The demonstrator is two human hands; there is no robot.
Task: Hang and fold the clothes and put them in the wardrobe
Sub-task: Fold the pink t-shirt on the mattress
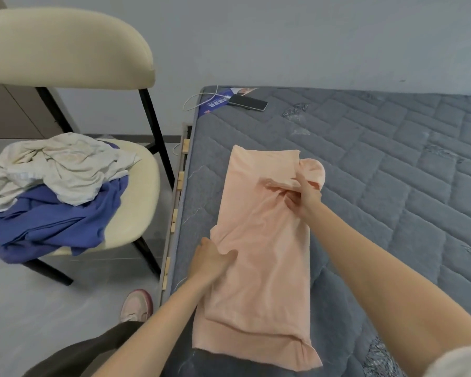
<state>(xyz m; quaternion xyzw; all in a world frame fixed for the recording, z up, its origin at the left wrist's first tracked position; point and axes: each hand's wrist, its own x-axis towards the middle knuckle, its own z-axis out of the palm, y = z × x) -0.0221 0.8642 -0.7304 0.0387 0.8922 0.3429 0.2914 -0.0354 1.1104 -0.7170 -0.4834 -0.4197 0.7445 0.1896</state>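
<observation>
A peach garment (264, 257) lies lengthwise on the grey quilted mattress (392, 164), folded into a long strip. My right hand (303, 195) pinches a bunched fold of it near the far right, beside a rounded sleeve end. My left hand (210, 258) holds the garment's left edge at mid-length, its thumb lying over the fabric. A crumpled cream garment (57, 165) lies on top of a blue garment (55, 224) on the chair seat at the left.
A cream chair (65, 47) with black legs stands left of the bed. A phone (247, 102) with a white cable and a blue leaflet (215, 103) lie at the mattress's far corner. My pink shoe (136, 306) is on the grey floor.
</observation>
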